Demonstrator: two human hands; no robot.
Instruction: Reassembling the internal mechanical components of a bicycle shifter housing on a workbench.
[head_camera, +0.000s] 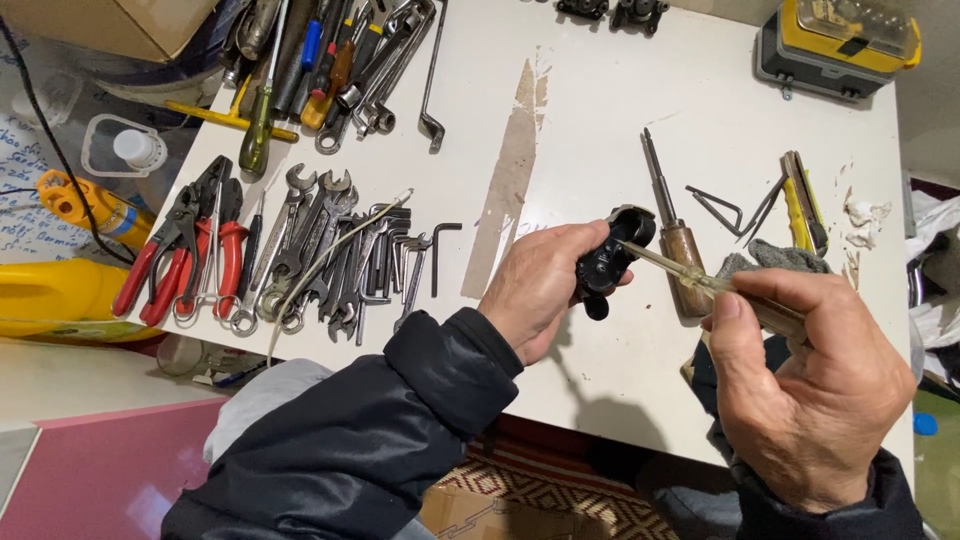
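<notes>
Clamping the small black part (605, 265) in my left hand (540, 290) just above the white bench (620, 120), I pinch the clear-handled screwdriver (700, 280) in my right hand (800, 380), and should keep its tip square, seated and pressed gently.

On your white surface (620, 90) lie red-handled pliers (185, 255), a row of wrenches (320, 250), a wooden-handled screwdriver (675, 235), a yellow utility knife (803, 203) and a yellow case (838, 42).
</notes>
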